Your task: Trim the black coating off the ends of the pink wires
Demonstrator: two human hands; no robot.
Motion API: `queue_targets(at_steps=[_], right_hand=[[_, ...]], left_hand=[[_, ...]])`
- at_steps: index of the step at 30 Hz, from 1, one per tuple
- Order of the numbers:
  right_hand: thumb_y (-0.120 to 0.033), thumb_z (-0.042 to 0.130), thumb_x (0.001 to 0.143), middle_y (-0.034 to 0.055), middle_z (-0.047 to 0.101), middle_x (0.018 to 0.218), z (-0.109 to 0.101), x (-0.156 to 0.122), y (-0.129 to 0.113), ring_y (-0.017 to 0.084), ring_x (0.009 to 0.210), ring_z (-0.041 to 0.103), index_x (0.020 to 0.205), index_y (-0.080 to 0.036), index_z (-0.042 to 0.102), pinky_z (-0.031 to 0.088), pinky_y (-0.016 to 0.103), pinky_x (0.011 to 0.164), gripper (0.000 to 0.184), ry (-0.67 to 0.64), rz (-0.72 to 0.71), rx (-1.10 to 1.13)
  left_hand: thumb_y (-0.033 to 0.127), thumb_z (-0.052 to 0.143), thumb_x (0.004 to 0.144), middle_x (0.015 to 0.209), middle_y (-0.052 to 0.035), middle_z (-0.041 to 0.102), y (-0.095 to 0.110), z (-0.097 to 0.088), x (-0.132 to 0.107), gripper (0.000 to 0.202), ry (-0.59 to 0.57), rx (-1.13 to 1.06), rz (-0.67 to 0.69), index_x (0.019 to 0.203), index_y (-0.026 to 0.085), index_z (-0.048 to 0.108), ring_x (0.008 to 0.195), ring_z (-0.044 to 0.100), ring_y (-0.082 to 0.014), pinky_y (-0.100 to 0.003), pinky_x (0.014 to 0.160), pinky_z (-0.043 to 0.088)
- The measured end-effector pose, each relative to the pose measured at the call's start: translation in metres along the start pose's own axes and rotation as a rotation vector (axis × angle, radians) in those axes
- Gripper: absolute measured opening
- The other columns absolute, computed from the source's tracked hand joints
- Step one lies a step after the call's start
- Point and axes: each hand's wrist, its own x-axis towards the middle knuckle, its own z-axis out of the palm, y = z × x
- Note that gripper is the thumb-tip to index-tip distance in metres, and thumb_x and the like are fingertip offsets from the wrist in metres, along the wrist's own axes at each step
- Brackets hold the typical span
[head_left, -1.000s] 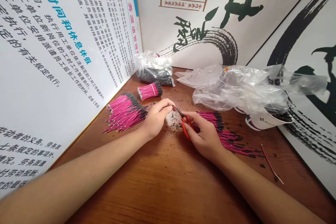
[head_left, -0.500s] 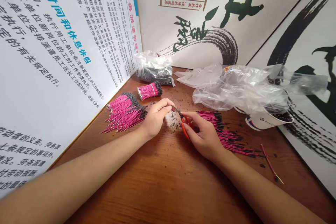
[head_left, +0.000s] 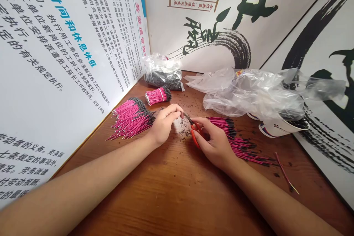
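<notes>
My left hand (head_left: pixel 165 121) is closed in a pinch, thumb against fingers. Whatever lies between its fingertips is too small to make out. In my right hand (head_left: pixel 214 138) is a pair of small scissors (head_left: pixel 195 131) with orange-red handles and dark blades, their tips touching or almost touching my left fingertips. Left of my left hand lies a loose pile of pink wires (head_left: pixel 128 118) with black ends. More pink wires with black ends (head_left: pixel 243 147) lie beside and partly behind my right hand.
Behind the loose pile lies a banded wire bundle (head_left: pixel 158 95). A plastic bag of black pieces (head_left: pixel 163 75) stands at the back. Clear plastic bags (head_left: pixel 249 92) lie over paper cups (head_left: pixel 276 127) at right. Black bits (head_left: pixel 184 129) litter the table (head_left: pixel 166 191); a single wire (head_left: pixel 286 174) lies at right. Printed panels surround it.
The scissors' handles sit slightly closer together than before. Both hands stay in nearly the same place.
</notes>
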Motion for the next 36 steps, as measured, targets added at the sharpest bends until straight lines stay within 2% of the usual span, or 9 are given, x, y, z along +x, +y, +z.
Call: queue_targets(at_steps=[11, 18, 23, 36], right_hand=[[-0.022, 0.053, 0.094, 0.005, 0.072, 0.097, 0.0, -0.001, 0.002, 0.019, 0.081, 0.068, 0.121, -0.021, 0.062, 0.052, 0.029, 0.076, 0.029, -0.01, 0.001, 0.0], [-0.022, 0.052, 0.094, 0.0045, 0.071, 0.102, 0.0, -0.002, 0.004, 0.018, 0.084, 0.068, 0.122, -0.021, 0.06, 0.05, 0.028, 0.077, 0.029, -0.012, 0.007, 0.006], [-0.022, 0.054, 0.093, 0.0037, 0.069, 0.097, 0.001, -0.001, 0.002, 0.017, 0.079, 0.066, 0.12, -0.02, 0.06, 0.049, 0.027, 0.072, 0.027, -0.01, 0.021, 0.011], [-0.023, 0.053, 0.094, 0.0053, 0.07, 0.092, 0.001, 0.0, 0.003, 0.019, 0.08, 0.066, 0.122, -0.017, 0.061, 0.05, 0.029, 0.075, 0.03, -0.034, 0.016, 0.01]], left_hand=[[0.023, 0.047, 0.084, 0.075, -0.0026, 0.056, -0.003, -0.001, 0.001, 0.018, -0.018, -0.021, -0.011, 0.071, 0.019, 0.058, 0.078, 0.048, -0.0179, -0.031, 0.079, 0.038], [0.02, 0.051, 0.081, 0.077, -0.0005, 0.048, -0.007, -0.001, 0.002, 0.006, 0.02, -0.146, -0.021, 0.077, 0.02, 0.056, 0.075, 0.04, -0.016, -0.029, 0.073, 0.034], [0.02, 0.05, 0.082, 0.077, -0.0006, 0.048, -0.009, -0.001, 0.003, 0.008, 0.005, -0.161, -0.009, 0.075, 0.019, 0.055, 0.075, 0.04, -0.016, -0.029, 0.073, 0.033], [0.021, 0.052, 0.08, 0.073, 0.0002, 0.044, -0.01, -0.001, 0.003, 0.006, -0.01, -0.18, -0.042, 0.078, 0.019, 0.057, 0.073, 0.039, -0.0159, -0.029, 0.071, 0.032]])
